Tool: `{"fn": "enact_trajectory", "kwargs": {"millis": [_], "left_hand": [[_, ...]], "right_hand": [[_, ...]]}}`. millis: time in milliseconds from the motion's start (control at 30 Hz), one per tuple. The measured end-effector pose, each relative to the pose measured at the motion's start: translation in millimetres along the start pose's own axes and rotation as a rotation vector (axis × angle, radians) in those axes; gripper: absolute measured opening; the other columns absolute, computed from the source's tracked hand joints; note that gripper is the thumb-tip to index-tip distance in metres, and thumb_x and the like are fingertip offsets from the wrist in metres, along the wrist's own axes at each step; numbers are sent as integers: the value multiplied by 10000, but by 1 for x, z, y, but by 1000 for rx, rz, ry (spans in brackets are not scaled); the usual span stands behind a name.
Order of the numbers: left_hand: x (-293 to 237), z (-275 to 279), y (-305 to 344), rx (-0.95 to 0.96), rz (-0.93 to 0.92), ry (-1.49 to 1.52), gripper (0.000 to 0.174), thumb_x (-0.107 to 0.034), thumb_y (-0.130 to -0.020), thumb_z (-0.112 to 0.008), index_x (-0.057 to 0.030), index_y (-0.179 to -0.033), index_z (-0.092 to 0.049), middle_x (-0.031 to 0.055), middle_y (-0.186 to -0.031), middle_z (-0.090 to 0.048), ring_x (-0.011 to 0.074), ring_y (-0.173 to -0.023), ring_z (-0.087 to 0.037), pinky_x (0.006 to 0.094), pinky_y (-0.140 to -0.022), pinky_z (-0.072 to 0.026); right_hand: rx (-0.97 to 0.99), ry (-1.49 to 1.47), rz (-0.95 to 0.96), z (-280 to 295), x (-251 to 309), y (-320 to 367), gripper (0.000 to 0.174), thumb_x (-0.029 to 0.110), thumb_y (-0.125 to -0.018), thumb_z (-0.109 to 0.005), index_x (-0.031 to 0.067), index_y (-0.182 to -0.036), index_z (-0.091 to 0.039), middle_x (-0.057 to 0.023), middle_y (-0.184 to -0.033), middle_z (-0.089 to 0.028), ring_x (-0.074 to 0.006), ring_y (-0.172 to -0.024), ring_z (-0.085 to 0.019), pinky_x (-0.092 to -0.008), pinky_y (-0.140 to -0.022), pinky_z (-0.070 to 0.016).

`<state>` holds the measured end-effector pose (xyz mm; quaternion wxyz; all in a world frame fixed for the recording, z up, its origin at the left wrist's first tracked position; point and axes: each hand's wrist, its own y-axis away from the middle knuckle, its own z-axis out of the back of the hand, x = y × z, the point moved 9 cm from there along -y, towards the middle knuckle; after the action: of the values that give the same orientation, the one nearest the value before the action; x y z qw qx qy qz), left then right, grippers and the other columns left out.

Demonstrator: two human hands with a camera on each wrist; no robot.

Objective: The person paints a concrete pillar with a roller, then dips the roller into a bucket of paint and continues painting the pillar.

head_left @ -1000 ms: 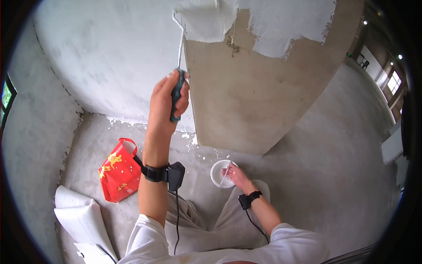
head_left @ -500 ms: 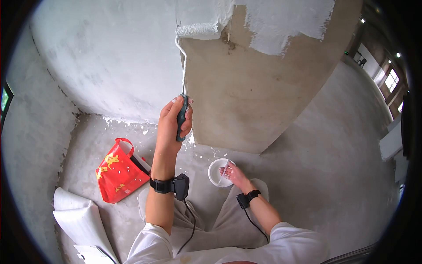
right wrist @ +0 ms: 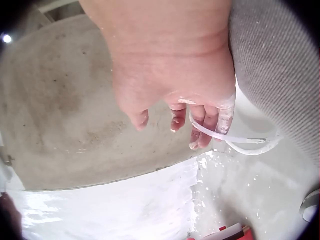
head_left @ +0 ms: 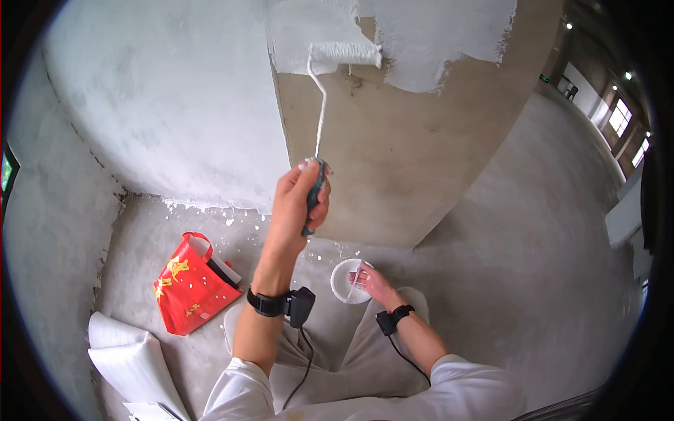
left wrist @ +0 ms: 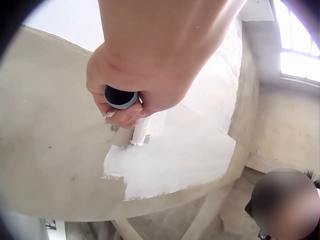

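My left hand (head_left: 296,203) grips the dark green handle (head_left: 314,203) of a paint roller. The roller's white-coated sleeve (head_left: 345,54) lies against the upper wall, between white patches over bare brown surface (head_left: 393,161). In the left wrist view the fingers of my left hand (left wrist: 145,75) wrap the handle, whose hollow end (left wrist: 120,98) faces the camera. Low near the knee, my right hand (head_left: 377,284) is at a white bucket (head_left: 337,282). The right wrist view has my right hand (right wrist: 175,75), paint-smeared, with its fingers hooked around the bucket's thin handle (right wrist: 220,135).
A red bag (head_left: 193,291) stands on the grey floor at left, with a folded white sheet (head_left: 137,351) below it. White paint spots dot the floor along the wall's base. Another person (left wrist: 285,205) is at the lower right of the left wrist view.
The roller first came down the wall, then shifted right along it, with my left hand moving down and right. My right hand stays at the bucket.
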<state>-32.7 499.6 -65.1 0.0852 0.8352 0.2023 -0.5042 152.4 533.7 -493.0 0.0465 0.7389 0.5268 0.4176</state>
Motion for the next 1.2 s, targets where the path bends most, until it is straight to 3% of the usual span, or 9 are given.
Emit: {"fn": "enact_trajectory", "kwargs": {"millis": [333,1100,1200], "left_hand": [[-57,-37,-25,77,-129,-30,276,-293,-1024,-482,-24,-981,-533,-18,-646,-441,35,-435,-327,203,-352,-233],[30,2,2,-13,38,50,276,-298,-1021,-491,-29,-977,-535,-11,-642,-448,39,-431,-336,205,-353,-226],[28,0,4,-5,50,77,271,-295,-1020,-493,-30,-980,-534,-10,-645,-448,38,-434,-334,203,-354,-225]], "right_hand": [[2,49,-10,-2,-1,6,273,377,-990,-550,105,-978,-560,-166,-1085,-675,-245,-1034,-635,-385,-935,-504],[-3,71,18,3,0,9,260,373,-999,-534,115,-967,-537,-141,-1080,-672,-221,-1037,-638,-379,-947,-498],[-25,62,25,7,-2,9,277,361,-999,-530,88,-1032,-562,-181,-1120,-659,-265,-1054,-628,-410,-959,-491]]}}
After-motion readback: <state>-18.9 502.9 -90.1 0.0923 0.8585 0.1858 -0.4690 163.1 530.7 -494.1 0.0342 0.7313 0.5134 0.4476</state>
